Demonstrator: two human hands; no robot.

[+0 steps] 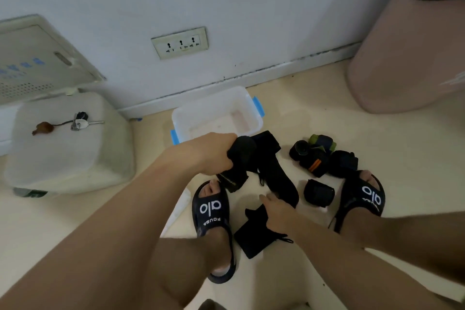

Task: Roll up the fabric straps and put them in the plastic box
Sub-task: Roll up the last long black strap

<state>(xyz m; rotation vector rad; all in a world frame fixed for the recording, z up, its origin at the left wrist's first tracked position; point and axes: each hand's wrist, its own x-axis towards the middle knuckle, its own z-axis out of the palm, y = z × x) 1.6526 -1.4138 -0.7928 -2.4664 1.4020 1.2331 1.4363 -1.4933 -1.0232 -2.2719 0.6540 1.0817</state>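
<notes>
Head view: a black strap (241,156) is gripped in the left hand (214,153), fingers curled round it, just in front of the box (254,118) on the floor. Right hand (276,209) rests with fingers extended on another strap (279,184) between the slippers (211,211). Rolled straps (319,158) lie right of it. Keys (78,121) lie on a container (68,153) to the left.

The cream floor (314,113) carries a clear plastic box (247,108) by the wall. Loose and rolled fabric straps (318,192) lie scattered near it, beside a white lidded bin (68,158).
</notes>
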